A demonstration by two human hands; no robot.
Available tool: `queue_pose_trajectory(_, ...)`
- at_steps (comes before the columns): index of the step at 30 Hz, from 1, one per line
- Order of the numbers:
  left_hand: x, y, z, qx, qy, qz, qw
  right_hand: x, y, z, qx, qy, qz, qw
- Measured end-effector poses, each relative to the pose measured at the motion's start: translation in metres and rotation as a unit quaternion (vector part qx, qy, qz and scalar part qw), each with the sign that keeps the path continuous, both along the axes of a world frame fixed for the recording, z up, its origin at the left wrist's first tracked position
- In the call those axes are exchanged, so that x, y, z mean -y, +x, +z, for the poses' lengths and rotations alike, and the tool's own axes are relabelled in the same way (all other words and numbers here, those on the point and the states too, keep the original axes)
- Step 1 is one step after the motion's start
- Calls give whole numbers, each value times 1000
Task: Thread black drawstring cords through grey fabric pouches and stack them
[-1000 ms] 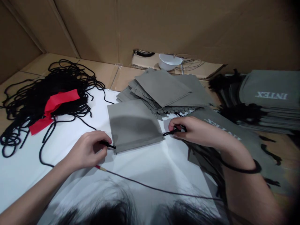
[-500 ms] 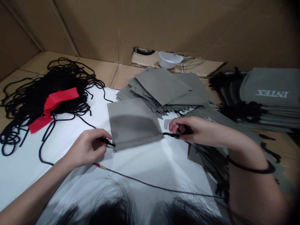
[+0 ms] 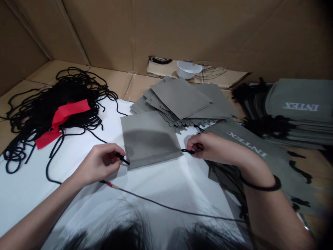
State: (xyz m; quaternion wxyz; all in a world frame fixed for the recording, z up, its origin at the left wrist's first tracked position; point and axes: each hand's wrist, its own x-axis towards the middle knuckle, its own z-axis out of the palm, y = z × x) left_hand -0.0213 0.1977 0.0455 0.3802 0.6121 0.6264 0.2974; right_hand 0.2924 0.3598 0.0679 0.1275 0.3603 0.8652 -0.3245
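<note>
A flat grey fabric pouch (image 3: 152,139) lies in front of me on white paper. Black cord comes out of both its lower corners. At the left corner my left hand (image 3: 102,161) pinches the cord end (image 3: 124,160) between thumb and fingers. Past the right corner, my right hand (image 3: 209,147) has its fingers closed on the other stretch of black cord (image 3: 187,151); how much cord is inside that hand is hidden. Below the left hand sits the red and tan tip (image 3: 113,185) of a thin dark line, which runs off to the right.
A tangle of black cords (image 3: 49,100) with a red strip (image 3: 70,113) lies at left. Behind the pouch is a pile of grey pouches (image 3: 182,97). Printed grey bags (image 3: 299,95) are stacked at right. A white bowl (image 3: 187,69) stands by the cardboard wall (image 3: 109,34).
My right hand has shifted slightly left, closer to the pouch, and less cord shows from it. The left hand has barely moved. The whole view has shifted a little.
</note>
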Motion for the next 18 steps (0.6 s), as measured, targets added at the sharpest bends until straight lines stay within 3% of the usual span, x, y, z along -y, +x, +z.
queue_pose_trajectory(4, -2, -2, 2, 5, -1, 6, 1000, 0, 0, 8, -48, 17, -3, 999)
queue_pose_trajectory(12, -8, -7, 11, 37, 16, 56, 998, 10, 4, 42, -83, 69, -75, 991)
queue_pose_trajectory(15, -11, -8, 27, 53, 45, 76, 995, 17, 7, 53, -140, 101, -103, 979)
queue_pose_trajectory(18, -16, -5, 58, 75, 113, 91, 986, 26, 12, 65, -214, 183, -98, 955)
